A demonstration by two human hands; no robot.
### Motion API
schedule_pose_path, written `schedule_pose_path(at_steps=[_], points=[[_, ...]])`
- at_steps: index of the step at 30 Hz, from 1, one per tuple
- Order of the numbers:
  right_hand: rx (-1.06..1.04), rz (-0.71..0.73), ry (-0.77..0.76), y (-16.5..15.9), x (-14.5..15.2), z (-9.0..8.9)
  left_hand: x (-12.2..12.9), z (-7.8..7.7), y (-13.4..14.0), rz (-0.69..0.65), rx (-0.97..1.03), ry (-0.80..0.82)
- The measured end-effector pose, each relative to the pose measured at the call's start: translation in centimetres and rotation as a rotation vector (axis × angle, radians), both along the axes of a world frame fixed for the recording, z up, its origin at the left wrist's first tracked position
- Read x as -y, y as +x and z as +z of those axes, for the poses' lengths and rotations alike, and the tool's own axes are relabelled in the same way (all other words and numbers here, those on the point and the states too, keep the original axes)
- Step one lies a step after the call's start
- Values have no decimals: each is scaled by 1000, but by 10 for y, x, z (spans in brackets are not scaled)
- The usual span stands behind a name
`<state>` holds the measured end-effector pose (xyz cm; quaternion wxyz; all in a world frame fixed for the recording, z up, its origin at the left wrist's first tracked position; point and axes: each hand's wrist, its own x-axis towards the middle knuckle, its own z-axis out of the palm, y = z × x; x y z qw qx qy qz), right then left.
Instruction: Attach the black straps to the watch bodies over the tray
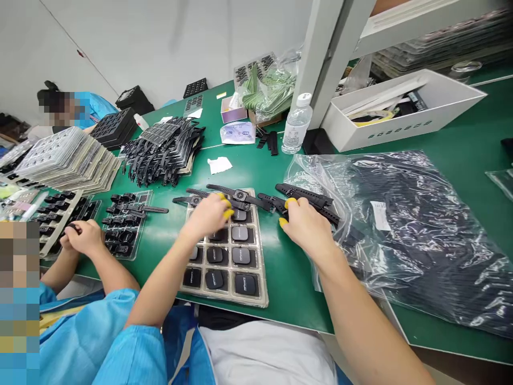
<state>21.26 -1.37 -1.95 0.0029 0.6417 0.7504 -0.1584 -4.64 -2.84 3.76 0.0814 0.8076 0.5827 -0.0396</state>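
Green desk (pixel 280 278) fills the frame, with a tray (pixel 262 278) of black watch bodies at lower centre. Over the tray's top edge the left hand (pixel 208 216), yellow cots on its fingertips, has its grip pinched together on a watch (pixel 240 197) with straps attached. Just right of the tray, the right hand (pixel 306 227) has its grip clamped on a black strap (pixel 306 195) at the mouth of a clear bag (pixel 401 230); a co-worker's hands (pixel 82 238) rest at a second tray (pixel 128 222) at left
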Motion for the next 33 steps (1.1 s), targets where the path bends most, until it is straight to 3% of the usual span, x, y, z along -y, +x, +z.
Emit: schedule_pose_path(at_steps=[4,9,12,15,18,21,24,26,29,33], points=[[44,-10,19,-1,3,-3,14,-10,46,-56,-253,39],[53,-5,31,-1,1,-4,10,-14,46,-73,-294,62],[-1,-32,73,4,-4,-11,7,-5,43,-68,-275,38],[-228,-125,201,11,-11,-19,6,10,45,-1,-80,-20],[-771,-283,309,12,-13,-18,5,9,52,129,281,-116],[-1370,-318,283,3,-5,-6,4,-17,61,274,710,-245],[-1720,-204,202,-12,10,5,1,-50,70,422,1121,-404],[-1853,-96,85,-19,17,5,0,-64,73,460,1309,-454],[-1882,22,-161,-25,20,-4,1,-68,73,454,1404,-335],[-1643,-84,-366,-27,17,-12,5,-62,65,318,1141,-150]])
